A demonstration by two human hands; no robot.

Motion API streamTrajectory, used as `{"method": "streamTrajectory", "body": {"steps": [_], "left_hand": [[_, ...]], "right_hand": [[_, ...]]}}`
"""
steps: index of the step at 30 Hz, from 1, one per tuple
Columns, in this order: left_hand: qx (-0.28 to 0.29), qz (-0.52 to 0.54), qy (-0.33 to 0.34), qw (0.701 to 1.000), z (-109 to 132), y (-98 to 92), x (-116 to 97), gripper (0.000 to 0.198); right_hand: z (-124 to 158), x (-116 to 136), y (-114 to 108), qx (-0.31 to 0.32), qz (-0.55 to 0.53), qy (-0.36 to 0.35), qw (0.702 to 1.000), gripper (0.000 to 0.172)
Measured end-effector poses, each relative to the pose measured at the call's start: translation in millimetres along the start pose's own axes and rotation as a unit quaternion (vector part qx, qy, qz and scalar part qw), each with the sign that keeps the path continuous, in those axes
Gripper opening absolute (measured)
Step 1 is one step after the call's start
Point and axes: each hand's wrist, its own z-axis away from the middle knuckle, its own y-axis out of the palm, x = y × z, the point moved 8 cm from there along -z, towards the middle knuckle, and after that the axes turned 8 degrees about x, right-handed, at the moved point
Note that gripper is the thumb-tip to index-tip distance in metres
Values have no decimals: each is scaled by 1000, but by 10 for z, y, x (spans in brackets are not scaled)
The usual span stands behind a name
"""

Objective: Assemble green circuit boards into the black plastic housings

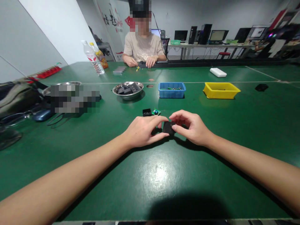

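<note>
Grip of our left hand [142,130]: thumb and forefinger parted across the black piece [167,127], apparently pinching its near and far edges. We find the piece between both hands, low over the table [112,178]; resting or lifted, we cannot tell. Its outline reads nearly square, no clear long axis. Our right hand [194,128] is equally near, thumb on the piece's right side, fingers curled, palm inward; whether it grasps, we cannot tell. Just beyond lie a black shell [147,112] and circuit board [156,112].
</note>
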Motion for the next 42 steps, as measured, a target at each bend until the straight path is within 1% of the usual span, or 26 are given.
{"method": "streamTrajectory", "body": {"steps": [3,6,8,12,26,34,38,42], "left_hand": [[-24,24,-20,999,11,-34,42,38],[-39,29,-22,999,20,-52,54,37],[-40,30,-26,998,22,-51,61,38],[-24,35,-40,998,16,-28,84,37],[0,53,-57,997,9,5,112,39],[2,63,-63,996,14,19,118,40],[10,75,-69,995,14,30,125,39],[17,83,-74,994,11,36,128,40]], "right_hand": [[4,76,-2,27,81,-45,995,31],[3,126,-4,31,145,-74,986,39],[-1,141,-5,26,168,-80,982,40],[-6,167,-1,18,202,-86,976,34],[2,171,-27,8,213,-95,973,33],[-4,156,-30,9,211,-84,974,33],[-3,172,-30,9,213,-91,973,34],[-4,163,-28,12,217,-83,973,34]]}}
